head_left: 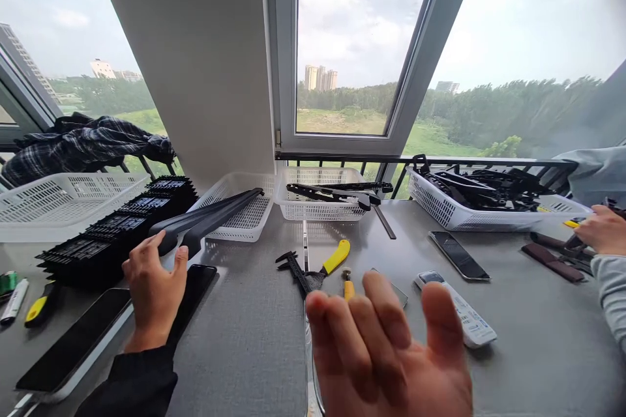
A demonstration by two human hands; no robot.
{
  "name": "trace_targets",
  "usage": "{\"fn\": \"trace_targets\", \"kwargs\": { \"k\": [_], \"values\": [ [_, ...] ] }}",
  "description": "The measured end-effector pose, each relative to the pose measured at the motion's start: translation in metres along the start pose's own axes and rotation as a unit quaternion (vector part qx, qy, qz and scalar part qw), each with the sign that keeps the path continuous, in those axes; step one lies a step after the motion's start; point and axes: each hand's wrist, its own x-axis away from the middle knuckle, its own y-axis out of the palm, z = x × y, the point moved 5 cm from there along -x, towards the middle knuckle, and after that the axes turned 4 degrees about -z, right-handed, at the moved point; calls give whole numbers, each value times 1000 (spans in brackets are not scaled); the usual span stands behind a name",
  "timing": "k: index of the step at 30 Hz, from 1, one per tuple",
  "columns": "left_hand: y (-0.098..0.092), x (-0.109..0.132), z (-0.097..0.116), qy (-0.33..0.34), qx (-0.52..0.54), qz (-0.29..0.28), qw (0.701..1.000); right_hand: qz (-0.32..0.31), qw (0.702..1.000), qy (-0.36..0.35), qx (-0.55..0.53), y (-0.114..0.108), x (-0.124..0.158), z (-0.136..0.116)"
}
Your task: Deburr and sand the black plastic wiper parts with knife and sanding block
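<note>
Head view, left hand (154, 290): fingers loosely spread, gripping nothing; fingertips at the near end of the long black parts (205, 220), which lean on a white basket (247, 221)
Head view, right hand (391, 355): raised near the camera, palm open, holding nothing
Table (244, 339): caliper (300, 270) and yellow-handled tool (335, 257) just beyond the right hand; white remote (462, 313) to the right
Far right: another person's hand (604, 229)

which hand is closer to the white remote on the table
Right. The right hand is raised, open, just left of and in front of the white remote, partly overlapping it. The left hand is far to its left, by the black parts.

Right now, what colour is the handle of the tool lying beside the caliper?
Yellow. The tool handle shows best in the head view, next to the caliper.
</note>
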Motion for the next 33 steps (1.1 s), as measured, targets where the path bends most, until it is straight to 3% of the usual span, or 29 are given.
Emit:
{"fn": "trace_targets", "kwargs": {
  "k": [3,5,7,10,12,16,20,22,25,26,28,31,33],
  "values": [
    [-8,21,35,8,114,-36,993,46,996,10,-77,11,-31,15],
    [-14,42,64,-40,224,-97,969,65,992,24,-104,11,-37,22],
    [-16,65,97,-100,350,-180,914,69,990,32,-117,7,-33,24],
    [-23,87,143,-173,514,-233,807,50,992,44,-108,1,-24,23],
    [-27,91,170,-151,558,-268,771,30,995,52,-80,0,-19,20],
    [-33,92,201,-44,550,-295,780,-5,999,39,-15,2,-11,10],
    [-26,101,206,-21,572,-290,767,-19,1000,19,-4,-3,-2,12],
    [-14,107,204,-13,558,-289,778,-24,1000,20,-3,-11,0,25],
    [15,114,193,-39,491,-280,824,-43,997,28,62,-25,-4,57],
    [26,116,188,-52,460,-278,841,-22,995,32,87,-33,-7,66],
    [53,120,180,-57,430,-325,841,11,990,36,133,-45,-15,75],
    [90,120,162,-15,402,-420,814,34,983,42,177,-61,-29,60],
    [106,109,134,-30,371,-395,840,75,980,-10,183,-75,-42,30]
  ]
}}
